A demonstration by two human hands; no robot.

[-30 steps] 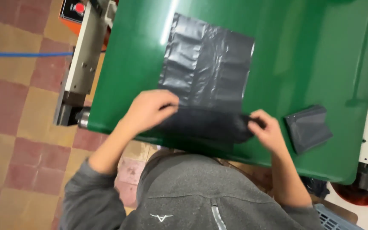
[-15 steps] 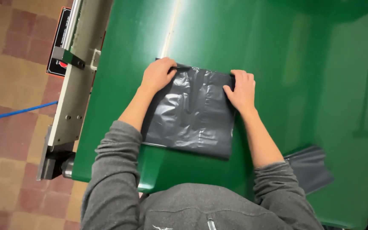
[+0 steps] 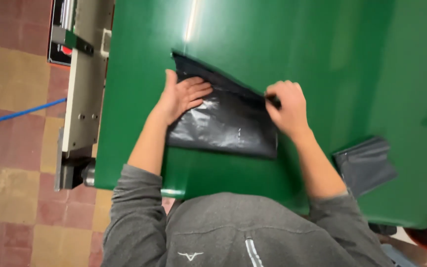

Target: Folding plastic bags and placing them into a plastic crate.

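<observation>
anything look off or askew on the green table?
Mostly tidy. The dark grey plastic bag lies skewed: its upper edge runs diagonally, far-left corner poking out past the left hand pressing it flat, while the right hand pinches the top edge. The folded bag beside it looks neat.

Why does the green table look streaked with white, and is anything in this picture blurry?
In the head view, the green table carries a bright streak of overhead-light glare near the top; the dark plastic bag shines between the left hand and right hand; the floor at the left looks slightly soft.
</observation>
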